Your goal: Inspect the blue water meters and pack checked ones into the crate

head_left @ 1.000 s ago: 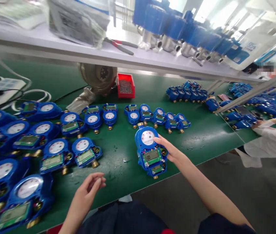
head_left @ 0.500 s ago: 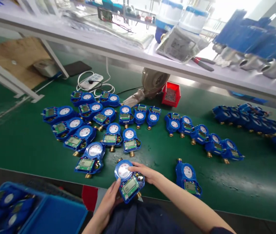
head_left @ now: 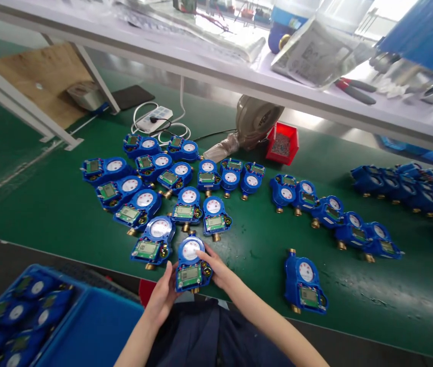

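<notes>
Head view: blue crate (head_left: 94,326) is sitting lower left, meters filling its left compartment. Grouped blue meters (head_left: 145,199) are lying on the green table (head_left: 258,275), a white power strip (head_left: 157,118) resting behind them. Left hand (head_left: 164,294) is gripping the held meter (head_left: 191,265) by its left edge, thumb showing, other fingers mostly hiding. That meter is facing up near the table's front edge, between both hands; can't tell if it's touching the table. Right hand (head_left: 215,267) is clamping its right side, a fingertip reaching onto the dial. Red bin (head_left: 295,148) is standing farther back. Lone meter (head_left: 305,283) is lying to the right, near the front edge, five meters (head_left: 329,211) forming a slanting row behind it. More meters (head_left: 407,186) are crowding far right.
</notes>
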Demonstrator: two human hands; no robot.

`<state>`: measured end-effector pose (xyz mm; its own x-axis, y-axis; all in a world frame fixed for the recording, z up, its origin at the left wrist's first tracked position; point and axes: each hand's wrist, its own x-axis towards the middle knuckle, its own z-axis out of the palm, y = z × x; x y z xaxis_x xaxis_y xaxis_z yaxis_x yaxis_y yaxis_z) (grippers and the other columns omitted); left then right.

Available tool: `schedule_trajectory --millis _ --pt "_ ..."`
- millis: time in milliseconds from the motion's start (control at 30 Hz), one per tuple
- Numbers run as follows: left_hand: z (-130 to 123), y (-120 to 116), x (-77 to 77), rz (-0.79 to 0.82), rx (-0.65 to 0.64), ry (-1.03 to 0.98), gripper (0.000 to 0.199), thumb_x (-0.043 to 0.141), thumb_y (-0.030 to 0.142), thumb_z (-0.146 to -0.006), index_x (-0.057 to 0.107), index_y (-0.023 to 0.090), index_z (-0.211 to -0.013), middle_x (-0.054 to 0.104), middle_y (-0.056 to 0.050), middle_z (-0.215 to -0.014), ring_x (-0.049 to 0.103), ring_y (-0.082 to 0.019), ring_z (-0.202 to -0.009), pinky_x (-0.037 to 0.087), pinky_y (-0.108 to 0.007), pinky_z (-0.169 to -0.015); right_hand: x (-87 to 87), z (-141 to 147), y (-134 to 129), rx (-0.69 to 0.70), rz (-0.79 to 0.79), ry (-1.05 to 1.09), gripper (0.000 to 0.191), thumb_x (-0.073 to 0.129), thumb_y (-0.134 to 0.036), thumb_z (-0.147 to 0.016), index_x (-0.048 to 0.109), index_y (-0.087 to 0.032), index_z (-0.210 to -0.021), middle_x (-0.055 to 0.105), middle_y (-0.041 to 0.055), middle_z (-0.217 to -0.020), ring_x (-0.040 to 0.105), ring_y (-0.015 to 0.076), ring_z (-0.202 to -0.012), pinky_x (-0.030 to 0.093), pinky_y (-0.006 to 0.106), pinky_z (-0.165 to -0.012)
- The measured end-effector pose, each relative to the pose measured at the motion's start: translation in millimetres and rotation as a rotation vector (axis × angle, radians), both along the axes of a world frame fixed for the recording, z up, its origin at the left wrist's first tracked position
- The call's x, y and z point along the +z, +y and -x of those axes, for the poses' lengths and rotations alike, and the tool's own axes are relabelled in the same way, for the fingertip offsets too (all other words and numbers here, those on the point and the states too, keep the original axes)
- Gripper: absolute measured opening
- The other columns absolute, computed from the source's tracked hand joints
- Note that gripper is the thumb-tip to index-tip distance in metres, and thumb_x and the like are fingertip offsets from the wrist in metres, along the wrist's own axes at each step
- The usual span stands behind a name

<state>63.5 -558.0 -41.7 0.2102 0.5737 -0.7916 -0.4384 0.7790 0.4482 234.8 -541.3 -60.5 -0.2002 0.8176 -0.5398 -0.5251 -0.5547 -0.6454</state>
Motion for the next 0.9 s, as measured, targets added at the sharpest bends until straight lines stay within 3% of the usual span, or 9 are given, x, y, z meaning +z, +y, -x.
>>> schedule_trajectory --millis 333,667,900 --pt "-2.0 10.1 -1.4 -0.088 0.037 0.137 0.044 0.057 0.043 -0.083 0.061 0.014 -0.116 0.069 -0.015 -0.108 0.067 -0.026 -0.094 0.057 -0.035 -0.074 -9.7 8.9 -7.8 -0.122 0.026 0.083 0.066 0.07 -0.037 -0.072 0.044 -0.028 -0.132 0.067 0.0021 -0.114 0.064 0.0225 -0.101 0.045 0.044 -0.096" --pt "-2.3 18.8 -11.8 -0.152 0.078 0.126 0.041 0.056 0.04 -0.084 0.061 0.012 -0.114 0.071 -0.014 -0.105 0.067 -0.025 -0.095 0.056 -0.036 -0.082 -15.0 9.4 1.3 -0.164 0.0 0.136 0.064 0.068 -0.041 -0.074 0.043 -0.03 -0.132 0.064 0.0008 -0.121 0.061 0.0215 -0.106 0.043 0.043 -0.099" --pt "-4.0 19.7 -10.1 -0.139 0.109 0.092 0.042 0.056 0.039 -0.085 0.059 0.012 -0.117 0.071 -0.013 -0.105 0.066 -0.025 -0.098 0.055 -0.037 -0.086 -16.6 10.3 0.8 -0.178 -0.036 0.104 0.063 0.065 -0.043 -0.076 0.043 -0.029 -0.132 0.065 0.0005 -0.118 0.06 0.0219 -0.109 0.043 0.043 -0.1"
